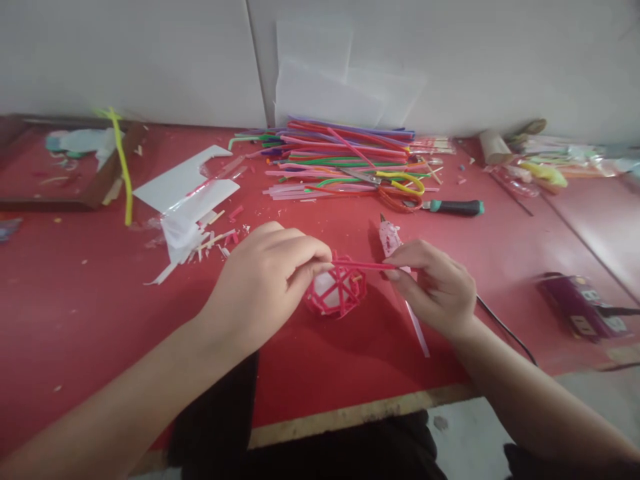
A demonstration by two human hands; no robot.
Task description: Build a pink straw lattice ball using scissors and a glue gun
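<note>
A thin pink straw is stretched level between my two hands. My left hand pinches its left end, and my right hand pinches the right end between thumb and fingers. Just under the straw, on the red table, sits a small pink lattice of crossed strips, with something white showing through its gaps. My left fingertips are right at its upper edge; I cannot tell if they touch it. Partly behind my right hand lies a pale pink glue gun with a dark tip. A pale straw sticks out below that hand.
Across the back lies a heap of coloured straws, with scissors and a utility knife in front. White paper and scraps lie to the left. A purple box and a black cable are at right.
</note>
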